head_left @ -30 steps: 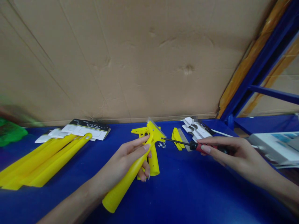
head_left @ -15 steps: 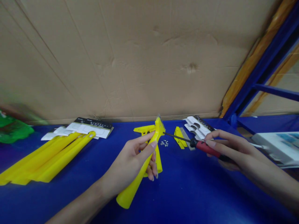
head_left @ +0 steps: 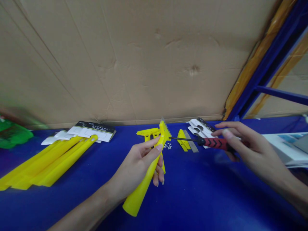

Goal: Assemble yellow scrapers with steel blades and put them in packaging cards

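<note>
My left hand (head_left: 137, 166) is wrapped round the handle of a yellow scraper (head_left: 140, 194), its head pointing up and away and a thin clear or metal edge at its top. My right hand (head_left: 257, 157) holds a screwdriver (head_left: 214, 143) with a red and black handle, the thumb on the grip and some fingers lifted. The screwdriver's tip meets the right side of the scraper head. Behind my left hand lies another yellow scraper (head_left: 148, 131), partly hidden. Small screws and nuts (head_left: 167, 146) lie beside the head. Farther right are a yellow clamp piece (head_left: 183, 140) and a flat grey blade (head_left: 192, 143).
Several yellow handles (head_left: 64, 163) with black-and-white cards (head_left: 92, 131) lie at left, near a green plastic bag (head_left: 14, 133). More cards (head_left: 201, 128) lie at the back. A white box (head_left: 284, 149) sits at right. Cardboard (head_left: 144, 64) and a blue frame (head_left: 260, 64) stand behind the blue table (head_left: 192, 199).
My right hand's fingers have loosened and shifted on the screwdriver, whose handle has turned to show black arrow marks and sits more level. The scraper stays in my left hand.
</note>
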`<control>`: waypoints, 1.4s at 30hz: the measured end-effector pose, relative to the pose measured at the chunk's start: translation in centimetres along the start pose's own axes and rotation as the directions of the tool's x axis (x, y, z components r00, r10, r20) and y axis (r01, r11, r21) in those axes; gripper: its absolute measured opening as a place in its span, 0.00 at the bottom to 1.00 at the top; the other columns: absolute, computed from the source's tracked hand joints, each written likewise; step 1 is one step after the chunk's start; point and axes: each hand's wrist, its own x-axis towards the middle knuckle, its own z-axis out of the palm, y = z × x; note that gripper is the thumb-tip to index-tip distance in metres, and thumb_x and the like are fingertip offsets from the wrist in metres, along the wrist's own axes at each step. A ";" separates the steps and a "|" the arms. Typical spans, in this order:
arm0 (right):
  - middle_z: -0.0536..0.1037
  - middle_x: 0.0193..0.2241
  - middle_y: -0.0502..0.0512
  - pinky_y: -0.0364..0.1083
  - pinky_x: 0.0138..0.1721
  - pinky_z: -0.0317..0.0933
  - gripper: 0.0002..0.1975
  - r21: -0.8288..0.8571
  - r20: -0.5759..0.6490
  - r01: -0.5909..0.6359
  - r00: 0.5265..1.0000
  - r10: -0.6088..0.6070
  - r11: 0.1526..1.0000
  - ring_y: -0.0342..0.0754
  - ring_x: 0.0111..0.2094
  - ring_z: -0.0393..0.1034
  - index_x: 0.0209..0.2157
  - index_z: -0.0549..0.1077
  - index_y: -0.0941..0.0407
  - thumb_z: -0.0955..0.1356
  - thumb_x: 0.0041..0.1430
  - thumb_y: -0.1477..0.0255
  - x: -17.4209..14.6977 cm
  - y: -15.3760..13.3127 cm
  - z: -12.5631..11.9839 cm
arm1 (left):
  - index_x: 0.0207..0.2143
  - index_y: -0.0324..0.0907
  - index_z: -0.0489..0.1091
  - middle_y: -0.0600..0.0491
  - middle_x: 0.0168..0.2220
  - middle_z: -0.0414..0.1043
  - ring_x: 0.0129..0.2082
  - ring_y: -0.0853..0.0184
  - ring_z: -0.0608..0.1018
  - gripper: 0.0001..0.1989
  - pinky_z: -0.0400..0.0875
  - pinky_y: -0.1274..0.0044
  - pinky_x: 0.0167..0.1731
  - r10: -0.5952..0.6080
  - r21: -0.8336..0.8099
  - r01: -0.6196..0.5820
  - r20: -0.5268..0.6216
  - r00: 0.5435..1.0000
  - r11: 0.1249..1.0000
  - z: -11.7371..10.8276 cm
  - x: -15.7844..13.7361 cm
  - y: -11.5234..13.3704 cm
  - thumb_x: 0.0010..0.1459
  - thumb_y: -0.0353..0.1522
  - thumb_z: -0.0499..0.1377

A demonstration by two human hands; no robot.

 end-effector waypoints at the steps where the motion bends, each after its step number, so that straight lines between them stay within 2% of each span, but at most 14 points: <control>1: 0.82 0.29 0.55 0.43 0.14 0.57 0.24 0.020 0.008 -0.062 0.998 0.062 0.998 0.44 0.15 0.64 0.44 0.76 0.52 0.68 0.61 0.46 0.1 0.1 0.0 | 0.32 0.40 0.69 0.58 0.21 0.69 0.14 0.71 0.74 0.21 0.65 0.82 0.12 -0.013 -0.007 0.013 0.015 1.000 1.000 0.1 0.0 0.0 0.56 0.48 0.68; 3: 0.80 0.27 0.53 0.42 0.13 0.53 0.24 0.051 -0.024 -0.094 0.995 0.095 0.994 0.42 0.14 0.61 0.45 0.74 0.52 0.70 0.59 0.47 0.4 0.4 -0.2 | 0.31 0.40 0.69 0.58 0.21 0.69 0.14 0.71 0.74 0.22 0.66 0.82 0.12 -0.033 -0.017 0.034 0.037 0.999 0.999 0.3 -0.2 -0.2 0.55 0.49 0.69; 7: 0.82 0.38 0.52 0.41 0.28 0.67 0.21 0.128 -0.218 0.080 0.975 -0.051 0.989 0.44 0.30 0.75 0.42 0.76 0.49 0.79 0.48 0.58 1.0 1.1 -1.0 | 0.36 0.39 0.70 0.58 0.23 0.71 0.15 0.69 0.77 0.22 0.70 0.82 0.13 -0.045 -0.045 0.048 0.074 0.996 0.998 0.8 -0.4 -0.7 0.56 0.48 0.69; 9: 0.81 0.30 0.51 0.42 0.27 0.67 0.18 0.119 -0.163 0.098 0.983 -0.078 0.988 0.45 0.28 0.74 0.39 0.79 0.50 0.78 0.51 0.55 1.1 1.3 -1.4 | 0.38 0.39 0.70 0.58 0.24 0.71 0.16 0.68 0.79 0.21 0.72 0.81 0.14 -0.029 -0.057 0.034 0.078 0.997 0.998 1.0 -0.5 -1.0 0.58 0.47 0.67; 11: 0.71 0.15 0.47 0.42 0.16 0.56 0.19 0.060 -0.066 0.042 0.997 -0.038 0.997 0.43 0.15 0.63 0.34 0.81 0.52 0.72 0.58 0.50 1.0 1.3 -1.7 | 0.39 0.38 0.70 0.58 0.24 0.71 0.17 0.68 0.79 0.20 0.73 0.81 0.14 -0.012 -0.050 0.016 0.065 0.998 0.999 1.2 -0.5 -1.1 0.60 0.46 0.66; 13: 0.67 0.11 0.45 0.42 0.13 0.49 0.21 0.028 -0.060 0.033 0.998 -0.031 0.999 0.41 0.11 0.56 0.32 0.82 0.53 0.70 0.62 0.50 0.9 1.3 -1.8 | 0.40 0.37 0.70 0.59 0.23 0.71 0.17 0.69 0.79 0.19 0.73 0.82 0.15 -0.010 -0.035 0.012 0.047 0.999 0.999 1.2 -0.6 -1.0 0.61 0.44 0.65; 17: 0.85 0.41 0.50 0.42 0.33 0.71 0.18 0.227 -0.107 0.174 0.982 -0.154 0.958 0.46 0.35 0.78 0.44 0.81 0.46 0.79 0.51 0.61 0.8 1.6 -1.6 | 0.53 0.35 0.68 0.59 0.23 0.71 0.17 0.67 0.79 0.25 0.73 0.81 0.15 -0.023 -0.052 0.024 0.022 0.999 0.998 1.0 -0.5 -0.4 0.61 0.42 0.66; 22: 0.74 0.16 0.45 0.41 0.16 0.58 0.14 0.243 -0.065 0.082 0.996 -0.068 0.966 0.41 0.13 0.64 0.42 0.81 0.51 0.70 0.65 0.56 0.8 1.4 -1.3 | 0.55 0.35 0.67 0.58 0.22 0.72 0.16 0.67 0.78 0.27 0.72 0.81 0.15 -0.026 -0.070 0.028 0.038 0.999 0.997 1.0 -0.6 -0.1 0.60 0.42 0.67; 26: 0.86 0.39 0.51 0.42 0.30 0.71 0.20 0.406 -0.127 0.152 0.986 -0.109 0.901 0.47 0.33 0.80 0.45 0.79 0.49 0.79 0.50 0.64 0.9 1.0 -1.5 | 0.45 0.36 0.69 0.57 0.22 0.72 0.16 0.68 0.78 0.22 0.72 0.82 0.14 -0.031 -0.072 0.036 0.066 0.997 0.997 1.1 -0.7 -0.4 0.59 0.44 0.67; 30: 0.75 0.17 0.45 0.41 0.16 0.57 0.15 0.266 -0.054 0.066 0.997 -0.053 0.962 0.40 0.14 0.63 0.37 0.80 0.53 0.70 0.65 0.56 1.0 1.3 -1.8 | 0.53 0.35 0.67 0.58 0.22 0.72 0.16 0.67 0.79 0.28 0.72 0.82 0.14 -0.039 -0.067 0.043 0.053 0.998 0.997 1.0 -0.6 -0.5 0.58 0.44 0.68; 34: 0.85 0.40 0.50 0.41 0.33 0.71 0.17 0.339 -0.096 0.172 0.984 -0.148 0.925 0.46 0.36 0.79 0.44 0.78 0.50 0.78 0.54 0.63 1.1 1.7 -1.6 | 0.61 0.34 0.62 0.59 0.22 0.73 0.17 0.66 0.79 0.39 0.71 0.81 0.14 -0.020 -0.057 0.020 0.010 1.000 0.998 0.7 -0.2 -0.3 0.54 0.45 0.70; 36: 0.85 0.37 0.51 0.43 0.28 0.70 0.15 0.371 -0.054 0.132 0.991 -0.121 0.919 0.46 0.31 0.79 0.44 0.78 0.51 0.75 0.59 0.59 1.1 1.6 -1.4 | 0.60 0.33 0.63 0.59 0.21 0.73 0.16 0.65 0.79 0.40 0.70 0.81 0.14 -0.017 -0.040 0.017 0.000 1.000 0.999 0.6 -0.1 -0.2 0.53 0.45 0.71; 39: 0.79 0.23 0.47 0.42 0.15 0.57 0.13 0.288 -0.023 0.090 0.996 -0.087 0.953 0.40 0.13 0.63 0.42 0.78 0.53 0.70 0.66 0.58 1.1 1.5 -1.3 | 0.57 0.32 0.65 0.58 0.21 0.73 0.16 0.66 0.78 0.38 0.70 0.80 0.14 -0.021 -0.015 0.021 -0.005 1.000 1.000 0.6 0.0 -0.1 0.53 0.46 0.71; 42: 0.85 0.38 0.52 0.43 0.26 0.68 0.16 0.349 -0.076 0.168 0.986 -0.151 0.922 0.45 0.28 0.77 0.46 0.78 0.51 0.77 0.56 0.65 1.2 1.6 -1.4 | 0.56 0.33 0.65 0.59 0.21 0.73 0.16 0.66 0.78 0.38 0.69 0.80 0.15 -0.012 -0.016 0.012 -0.008 1.000 1.000 0.7 -0.1 0.0 0.53 0.47 0.71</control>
